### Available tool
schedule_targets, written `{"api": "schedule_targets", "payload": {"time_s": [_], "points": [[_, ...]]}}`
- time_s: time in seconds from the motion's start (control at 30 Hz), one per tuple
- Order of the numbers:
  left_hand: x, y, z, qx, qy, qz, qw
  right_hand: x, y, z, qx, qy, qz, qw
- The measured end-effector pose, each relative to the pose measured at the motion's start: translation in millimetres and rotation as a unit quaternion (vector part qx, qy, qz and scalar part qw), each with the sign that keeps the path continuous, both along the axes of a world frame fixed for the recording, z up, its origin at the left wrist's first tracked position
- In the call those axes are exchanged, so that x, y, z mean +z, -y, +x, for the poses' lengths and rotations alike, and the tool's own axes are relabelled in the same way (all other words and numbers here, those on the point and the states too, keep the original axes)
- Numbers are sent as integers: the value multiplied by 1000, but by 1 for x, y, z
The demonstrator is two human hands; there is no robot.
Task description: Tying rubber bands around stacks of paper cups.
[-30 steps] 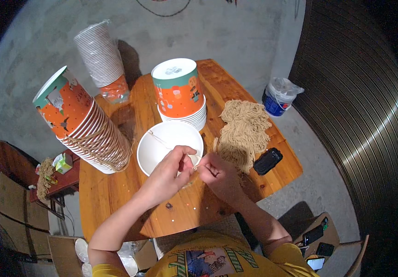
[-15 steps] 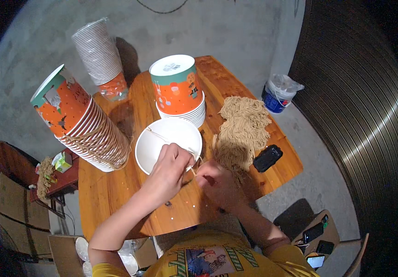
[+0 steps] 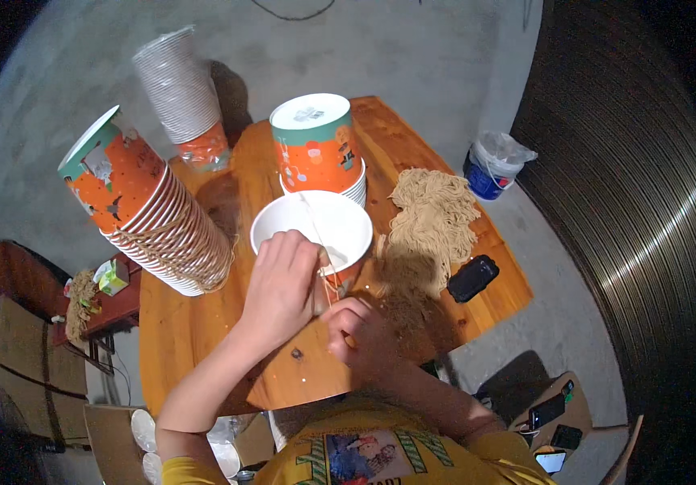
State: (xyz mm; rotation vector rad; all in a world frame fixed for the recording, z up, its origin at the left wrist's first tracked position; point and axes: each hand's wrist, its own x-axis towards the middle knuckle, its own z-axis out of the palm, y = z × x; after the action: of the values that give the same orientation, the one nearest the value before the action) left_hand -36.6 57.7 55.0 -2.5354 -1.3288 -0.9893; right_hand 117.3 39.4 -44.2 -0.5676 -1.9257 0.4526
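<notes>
A white-lined paper bucket (image 3: pixel 348 226) with an orange outside stands in front of me, its mouth facing up. A thin tan string (image 3: pixel 310 214) crosses that mouth from the far rim to the near rim. My left hand (image 3: pixel 281 279) is closed at the near rim, pinching the string there; its thumb is mostly hidden. Just outside the bucket's near wall, my right hand (image 3: pixel 360 333) has its fingers curled on the lower strands of the string. Beside the bucket on the right lies a heap of tan string (image 3: pixel 428 230).
An upturned bucket stack (image 3: pixel 315 153) stands behind. At left leans a string-draped stack (image 3: pixel 166 230), with a plastic-wrapped stack (image 3: pixel 182 89) beyond. A black tray-like object (image 3: pixel 473 279) lies near the wooden table's (image 3: pixel 267 384) right edge. A lined blue pail (image 3: pixel 493 166) stands on the floor.
The bucket has shifted right and tilted so its orange outer wall shows. My left hand has moved slightly left and up, my right hand left and down. The string now spans the mouth.
</notes>
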Motion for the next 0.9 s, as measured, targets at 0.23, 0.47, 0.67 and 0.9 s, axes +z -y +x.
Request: {"api": "schedule_targets", "payload": {"time_s": [0.23, 0.47, 0.67, 0.9], "points": [[-7, 2, -5, -14, 2, -1, 1000, -7, 6, -21, -132, -181, -54, 973], [-11, 4, -3, -23, 22, 0, 999, 26, 3, -10, -187, -9, -150, 971], [-15, 4, -3, -6, 3, 13, 1000, 32, 8, -3, -172, 120, -134, 968], [-24, 13, -4, -3, 57, 30, 998, 13, 3, -5, -110, -27, -31, 993]]}}
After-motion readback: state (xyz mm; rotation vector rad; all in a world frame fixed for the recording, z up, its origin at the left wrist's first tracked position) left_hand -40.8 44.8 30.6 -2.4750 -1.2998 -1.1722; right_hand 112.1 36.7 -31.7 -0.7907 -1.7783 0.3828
